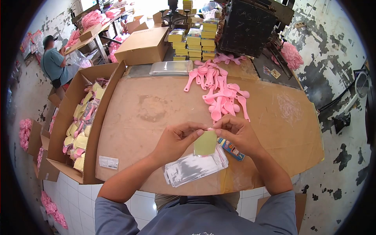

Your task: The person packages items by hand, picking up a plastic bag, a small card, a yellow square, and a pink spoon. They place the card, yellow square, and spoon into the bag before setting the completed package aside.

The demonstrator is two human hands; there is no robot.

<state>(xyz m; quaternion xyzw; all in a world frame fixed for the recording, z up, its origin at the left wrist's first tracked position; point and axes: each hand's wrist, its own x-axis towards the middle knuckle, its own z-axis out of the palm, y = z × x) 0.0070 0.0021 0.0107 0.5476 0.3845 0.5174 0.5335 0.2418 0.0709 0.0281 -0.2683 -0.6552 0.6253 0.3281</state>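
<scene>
Both hands grasp one yellow packet (205, 143) near the front edge of the table (156, 105).
Left hand (176, 139) and right hand (237, 134) pinch the packet's top edge, just above a stack of clear sleeves (194, 167). Pink spoons (219, 94) lie heaped toward the far edge.

The card (205, 143) is pale yellow-green. The spoons (219, 94) are pink, lying on a brown cardboard desk (156, 113) with a darker ring stain. The sleeves (196, 166) are clear and glossy. The small box (231, 149) is blue with red marks, and the stacked boxes (196, 39) are yellow.
</scene>
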